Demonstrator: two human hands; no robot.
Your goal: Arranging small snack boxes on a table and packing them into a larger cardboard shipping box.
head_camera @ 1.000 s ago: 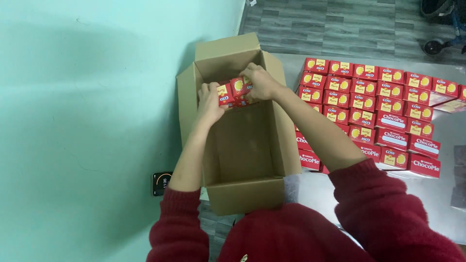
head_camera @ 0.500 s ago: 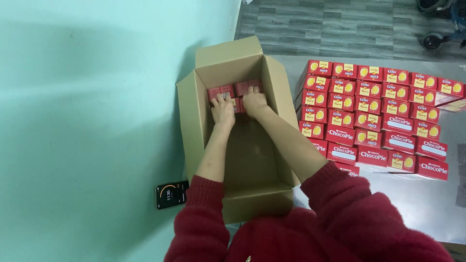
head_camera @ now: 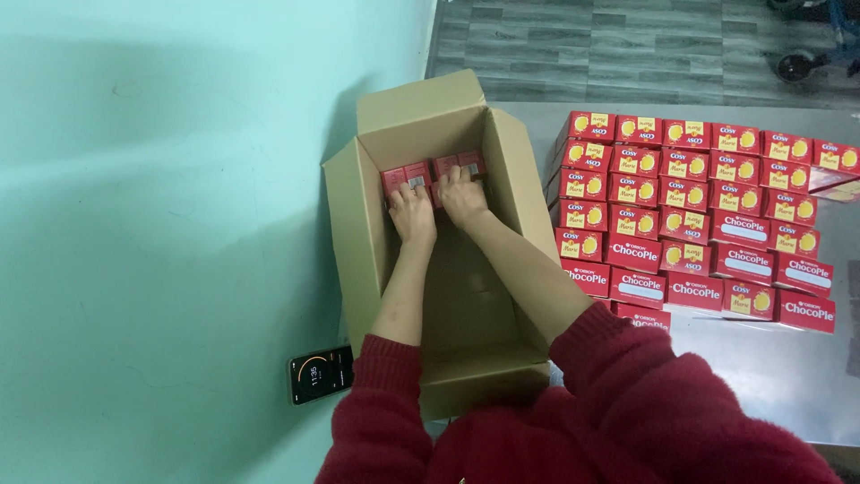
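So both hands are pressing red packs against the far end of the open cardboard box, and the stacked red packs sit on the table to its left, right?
Not quite. In the head view the stacked red packs sit on the table to the right of the cardboard box. The left hand and right hand do press red packs at its far end.

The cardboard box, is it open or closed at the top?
Open: the cardboard box has its flaps spread outward, and both hands reach inside onto red packs at its far end.

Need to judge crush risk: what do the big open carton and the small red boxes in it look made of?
Carton: brown corrugated cardboard, matte, with creased flaps. Small red boxes: likely thin printed paperboard with a slight sheen and sharp folded edges.
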